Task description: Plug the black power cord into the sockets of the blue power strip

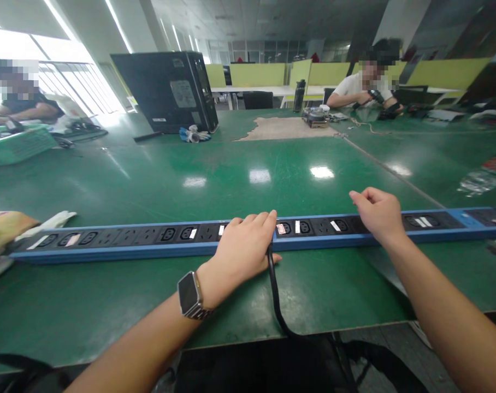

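A long blue power strip (190, 252) with black sockets and small white labels lies across the green table. My left hand (246, 243), a watch on its wrist, is closed over the strip's middle, fingers on top and thumb at the near side. From under that hand a black cord (276, 295) runs down over the table's front edge; its upper end is hidden by the hand. My right hand (379, 213) is above the right part of the strip, fingers curled in. Whether anything small sits between them cannot be seen.
A black computer case (161, 90) stands at the back left, with gloves (194, 134) beside it. One person (365, 82) works at the far right, another (21, 98) at the far left near a green basket (18, 144). A plastic bottle (483, 177) lies at right.
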Available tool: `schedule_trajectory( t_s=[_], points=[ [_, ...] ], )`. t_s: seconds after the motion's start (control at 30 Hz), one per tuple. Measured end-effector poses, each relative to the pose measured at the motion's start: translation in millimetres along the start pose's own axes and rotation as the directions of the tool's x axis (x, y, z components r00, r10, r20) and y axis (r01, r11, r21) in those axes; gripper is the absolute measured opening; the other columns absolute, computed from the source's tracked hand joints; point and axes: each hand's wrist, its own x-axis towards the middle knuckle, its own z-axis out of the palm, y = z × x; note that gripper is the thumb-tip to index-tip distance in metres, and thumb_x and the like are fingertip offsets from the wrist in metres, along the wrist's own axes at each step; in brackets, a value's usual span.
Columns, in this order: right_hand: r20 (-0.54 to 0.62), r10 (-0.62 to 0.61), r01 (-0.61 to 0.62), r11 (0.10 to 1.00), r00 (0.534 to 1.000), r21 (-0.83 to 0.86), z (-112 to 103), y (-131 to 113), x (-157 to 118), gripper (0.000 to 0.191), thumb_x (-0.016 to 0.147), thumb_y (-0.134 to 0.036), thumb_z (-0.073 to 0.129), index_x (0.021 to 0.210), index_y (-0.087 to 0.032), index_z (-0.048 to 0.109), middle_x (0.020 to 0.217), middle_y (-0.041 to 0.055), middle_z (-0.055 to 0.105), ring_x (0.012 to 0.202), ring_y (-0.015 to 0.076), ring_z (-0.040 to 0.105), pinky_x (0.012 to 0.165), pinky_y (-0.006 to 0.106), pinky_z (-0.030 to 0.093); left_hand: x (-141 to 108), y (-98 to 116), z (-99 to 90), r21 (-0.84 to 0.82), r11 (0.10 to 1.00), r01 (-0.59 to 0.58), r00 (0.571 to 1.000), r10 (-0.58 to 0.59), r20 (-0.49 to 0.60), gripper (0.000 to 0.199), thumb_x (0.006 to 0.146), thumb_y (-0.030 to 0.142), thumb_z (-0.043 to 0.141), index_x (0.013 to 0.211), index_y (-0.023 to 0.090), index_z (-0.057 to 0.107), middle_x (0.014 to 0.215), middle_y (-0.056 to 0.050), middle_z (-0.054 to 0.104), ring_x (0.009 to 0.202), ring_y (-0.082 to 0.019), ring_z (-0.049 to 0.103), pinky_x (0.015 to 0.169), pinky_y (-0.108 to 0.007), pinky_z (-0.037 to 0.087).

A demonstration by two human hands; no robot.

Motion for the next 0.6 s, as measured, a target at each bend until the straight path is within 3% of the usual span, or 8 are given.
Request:
schedule_trajectory(
  t_s=[0.3,0.37,0.43,0.47,0.5,0.53,0.6],
  points=[
    [0.009,-0.012,0.013,1.000,1.000,-0.022,-0.5,0.3,-0.5,0.038,0.079,-0.046,0.059,0.053,-0.021,0.047,0.046,-0.0045,0.040,0.048,0.0109,0.038,0.052,0.027,0.030,-5.6,-6.1,6.8,-0.081,0.997,-0.009,0.999,0.006,-0.035,0.072,0.083,0.042,0.064,0.142,0.013,0.034,0.140,-0.017,0.051,0.125,-0.030,0.052,0.096,-0.046,0.046],
    [-0.008,-0.013,0.013,1.000,1.000,-0.016,-0.4,0.4,0.0,0.037,0.078,-0.046,0.059,0.053,-0.021,0.048,0.046,-0.0041,0.042,0.048,0.0113,0.039,0.052,0.027,0.031,-3.7,-13.2,12.0,-0.203,0.977,-0.071,0.996,0.058,-0.066,0.055,0.089,0.035,0.057,0.138,0.017,0.041,0.135,-0.013,0.057,0.122,-0.026,0.055,0.098,-0.044,0.046],
    [-0.015,-0.004,0.004,1.000,1.000,-0.010,-0.3,0.3,0.4,0.037,0.078,-0.046,0.059,0.053,-0.021,0.048,0.046,-0.0039,0.043,0.048,0.0115,0.040,0.051,0.027,0.031,-1.6,-19.3,12.8,-0.356,0.926,-0.127,0.977,0.056,-0.204,0.036,0.093,0.027,0.048,0.128,0.021,0.051,0.126,-0.008,0.063,0.117,-0.019,0.059,0.098,-0.038,0.048],
    [-0.015,0.001,-0.001,1.000,1.000,-0.009,-0.3,0.2,0.5,0.037,0.078,-0.045,0.059,0.053,-0.021,0.048,0.046,-0.0039,0.043,0.048,0.0115,0.040,0.051,0.027,0.031,-1.0,-21.5,9.7,-0.418,0.898,-0.136,0.947,-0.005,-0.320,0.031,0.094,0.026,0.045,0.123,0.022,0.053,0.123,-0.006,0.065,0.114,-0.017,0.060,0.097,-0.036,0.050],
    [-0.012,0.003,-0.003,1.000,1.000,-0.008,-0.3,0.0,0.5,0.037,0.078,-0.045,0.059,0.053,-0.021,0.048,0.046,-0.0040,0.043,0.049,0.0114,0.039,0.051,0.027,0.031,-0.9,-23.4,3.6,-0.466,0.875,-0.134,0.889,-0.101,-0.446,0.027,0.095,0.027,0.045,0.120,0.022,0.054,0.123,-0.005,0.064,0.112,-0.016,0.061,0.095,-0.034,0.052],
    [-0.010,0.004,-0.004,1.000,1.000,-0.006,-0.3,-0.2,0.5,0.037,0.078,-0.045,0.059,0.053,-0.021,0.047,0.046,-0.0042,0.042,0.049,0.0112,0.039,0.052,0.027,0.031,-1.6,-25.4,-5.0,-0.495,0.861,-0.118,0.790,-0.221,-0.572,0.027,0.095,0.029,0.045,0.120,0.022,0.052,0.126,-0.005,0.062,0.111,-0.016,0.062,0.091,-0.033,0.055],
    [-0.013,0.010,-0.009,1.000,1.000,0.004,-0.3,-0.6,0.2,0.036,0.078,-0.044,0.059,0.053,-0.021,0.047,0.047,-0.0044,0.042,0.049,0.0110,0.039,0.052,0.027,0.031,-6.3,-32.4,-26.5,-0.536,0.841,-0.077,0.569,-0.404,-0.716,0.035,0.094,0.033,0.049,0.127,0.024,0.045,0.134,-0.003,0.055,0.110,-0.017,0.063,0.086,-0.034,0.057]
  ],
)
